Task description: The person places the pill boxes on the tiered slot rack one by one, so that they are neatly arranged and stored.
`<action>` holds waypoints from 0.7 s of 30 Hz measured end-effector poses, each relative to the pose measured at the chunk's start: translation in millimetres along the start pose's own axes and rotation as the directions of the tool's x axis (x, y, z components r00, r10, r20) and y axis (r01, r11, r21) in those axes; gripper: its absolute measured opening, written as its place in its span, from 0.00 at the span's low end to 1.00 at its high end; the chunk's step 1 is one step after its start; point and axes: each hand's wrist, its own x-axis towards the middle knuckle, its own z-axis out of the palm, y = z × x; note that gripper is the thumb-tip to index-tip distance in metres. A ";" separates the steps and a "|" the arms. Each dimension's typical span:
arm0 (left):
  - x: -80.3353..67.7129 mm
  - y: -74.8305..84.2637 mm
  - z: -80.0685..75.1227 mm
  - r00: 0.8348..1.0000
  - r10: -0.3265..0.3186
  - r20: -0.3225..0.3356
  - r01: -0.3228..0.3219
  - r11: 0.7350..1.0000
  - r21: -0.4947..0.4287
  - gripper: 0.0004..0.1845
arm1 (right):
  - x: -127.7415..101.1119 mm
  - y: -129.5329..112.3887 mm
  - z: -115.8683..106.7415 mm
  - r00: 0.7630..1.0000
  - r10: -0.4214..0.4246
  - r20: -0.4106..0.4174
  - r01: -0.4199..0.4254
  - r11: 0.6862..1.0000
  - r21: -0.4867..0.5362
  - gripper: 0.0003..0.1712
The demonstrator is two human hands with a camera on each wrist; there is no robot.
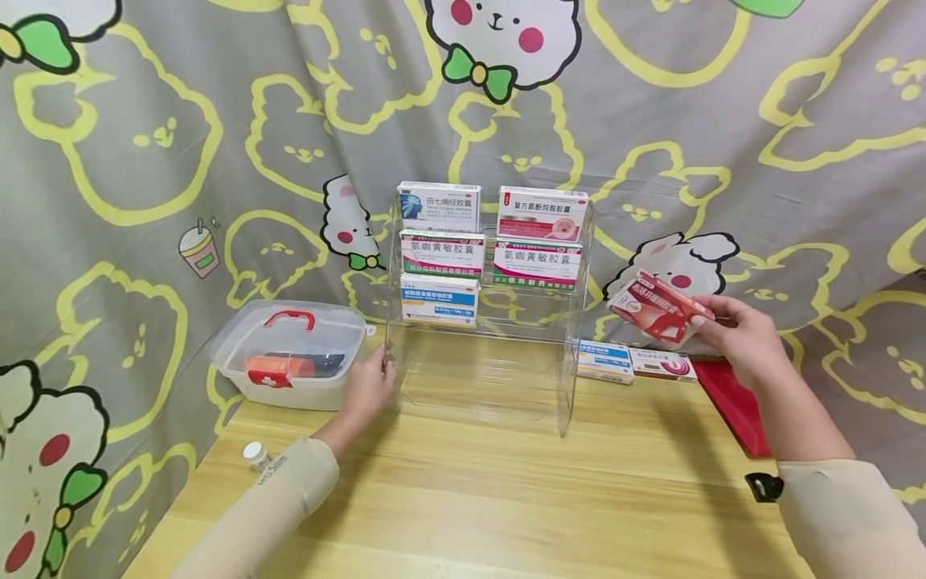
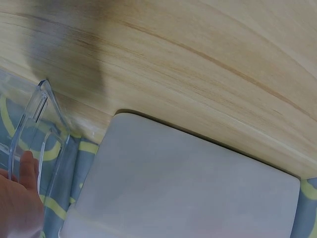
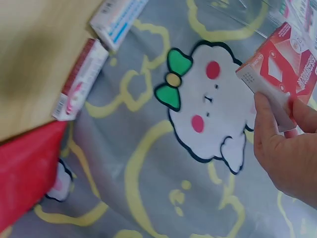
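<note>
My right hand (image 1: 741,334) pinches a red and white medicine box (image 1: 660,310) by its right end, up in the air to the right of the rack. In the right wrist view, thumb and fingers press on the end of that box (image 3: 282,74). My left hand (image 1: 369,382) grips the left edge of a clear plastic display rack (image 1: 485,378); the left wrist view shows the fingers round its side panel (image 2: 42,124). On the rack's upper tiers stand several medicine boxes, among them a white and blue one (image 1: 440,207) and a pink and green one (image 1: 537,264).
Behind the rack's right side lie a blue and white box (image 1: 605,361) and a white and maroon box (image 1: 661,364), near a red item (image 1: 734,406). A translucent first-aid case (image 1: 289,354) and a small white-capped bottle (image 1: 256,455) stand left. A patterned curtain (image 1: 405,153) hangs behind the table.
</note>
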 end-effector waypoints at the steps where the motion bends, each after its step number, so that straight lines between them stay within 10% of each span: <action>1: 0.2 0.2 -0.4 1.000 -0.004 -0.002 0.004 1.000 0.000 0.06 | 0.9 -4.2 -1.4 1.000 -0.008 -0.009 0.008 1.000 -0.008 0.21; 12: -0.3 2.9 -3.9 0.999 -0.028 0.020 0.028 0.999 0.015 0.11 | 10.8 -53.4 7.0 0.998 -0.064 0.003 0.063 0.970 -0.236 0.35; 21: -0.8 4.4 -1.5 1.000 -0.028 0.011 0.028 0.999 0.027 0.11 | 19.0 -77.8 43.0 0.987 -0.109 0.117 0.132 0.970 -0.206 0.28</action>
